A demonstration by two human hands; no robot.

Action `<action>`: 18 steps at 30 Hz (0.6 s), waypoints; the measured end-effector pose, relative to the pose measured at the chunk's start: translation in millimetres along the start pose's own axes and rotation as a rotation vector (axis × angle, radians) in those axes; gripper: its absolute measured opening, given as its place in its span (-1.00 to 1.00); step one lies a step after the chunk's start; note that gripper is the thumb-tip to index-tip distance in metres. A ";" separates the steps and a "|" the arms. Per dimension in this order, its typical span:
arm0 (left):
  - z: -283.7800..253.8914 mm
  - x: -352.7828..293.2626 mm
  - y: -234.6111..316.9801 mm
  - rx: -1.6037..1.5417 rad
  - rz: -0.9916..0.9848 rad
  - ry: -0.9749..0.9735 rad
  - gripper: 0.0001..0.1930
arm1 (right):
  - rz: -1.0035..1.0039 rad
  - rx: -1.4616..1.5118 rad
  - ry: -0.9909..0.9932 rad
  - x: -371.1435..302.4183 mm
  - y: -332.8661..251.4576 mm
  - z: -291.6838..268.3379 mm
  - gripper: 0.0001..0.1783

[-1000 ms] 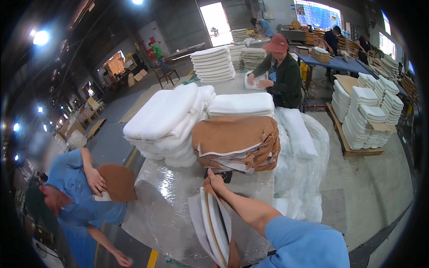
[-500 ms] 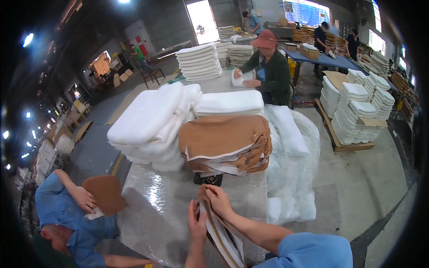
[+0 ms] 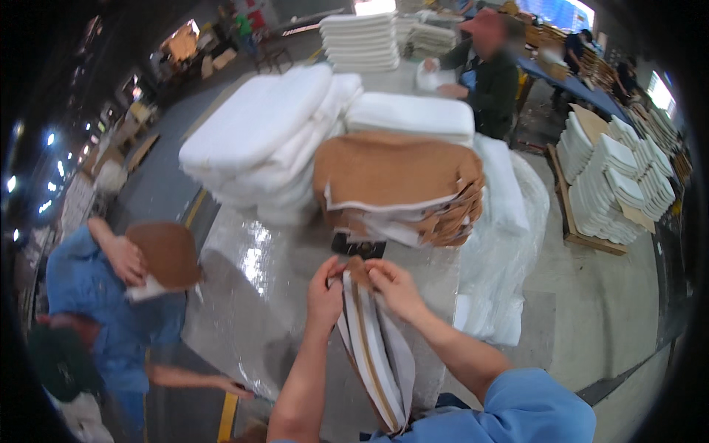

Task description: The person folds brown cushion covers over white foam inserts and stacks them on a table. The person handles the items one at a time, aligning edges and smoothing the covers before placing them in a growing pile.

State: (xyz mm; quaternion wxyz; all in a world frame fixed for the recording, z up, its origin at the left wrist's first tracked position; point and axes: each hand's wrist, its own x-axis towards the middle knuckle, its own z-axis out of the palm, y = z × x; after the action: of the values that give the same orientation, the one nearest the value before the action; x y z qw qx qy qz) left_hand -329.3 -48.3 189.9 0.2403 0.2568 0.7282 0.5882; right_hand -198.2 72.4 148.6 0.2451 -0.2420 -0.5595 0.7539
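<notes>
Both hands are closed at the far end of a brown cushion cover (image 3: pixel 366 336), seen edge-on with white layers and a tan strip along its length. My left hand (image 3: pixel 325 294) pinches its left side and my right hand (image 3: pixel 396 289) grips the right side near the brown tip. The cover's near end hangs down toward my body. Just beyond my hands, a black patterned item (image 3: pixel 359 246) lies partly under a pile of brown cushion covers (image 3: pixel 399 166) with white edges. The fingertips' exact hold is partly hidden.
White foam pads (image 3: pixel 258 122) are stacked beyond on the plastic-covered table (image 3: pixel 229 295). At left, a co-worker in blue (image 3: pixel 111 295) holds a brown cushion piece (image 3: pixel 164 255). Another person (image 3: pixel 491 81) handles a white pad across the table. Wrapped pads (image 3: pixel 506 199) lie at right; a loaded pallet (image 3: pixel 591 240) stands beyond.
My left hand has gone from lying open beside the cover to gripping its far end. The cover's white layers now face up more. The view has shifted, so the surroundings sit higher.
</notes>
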 end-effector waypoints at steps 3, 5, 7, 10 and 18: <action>-9.2 -7.2 -5.3 -0.005 0.019 0.005 -0.53 | -0.010 -0.104 -0.062 -4.1 -16.0 2.0 -0.65; -10.0 -8.4 -2.7 0.033 0.050 -0.004 -0.53 | -0.026 -0.130 -0.085 -3.3 -17.2 2.5 -0.60; -10.0 -10.5 -0.2 0.067 0.078 -0.014 -0.53 | -0.035 -0.214 -0.088 -5.1 -23.7 6.4 -0.54; -11.4 -11.0 2.2 0.124 0.050 -0.020 -0.55 | -0.064 -0.428 -0.089 -9.7 -47.9 16.6 -0.50; 3.8 -3.0 14.4 0.428 0.258 0.008 -0.69 | -0.157 -0.753 0.021 13.7 -42.7 -6.0 -0.77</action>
State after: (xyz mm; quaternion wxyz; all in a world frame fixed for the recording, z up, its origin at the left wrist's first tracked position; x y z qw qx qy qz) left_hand -323.3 -45.0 203.4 0.1008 0.3904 0.7983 0.4473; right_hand -200.6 96.4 186.9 0.2020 -0.2793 -0.8114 0.4720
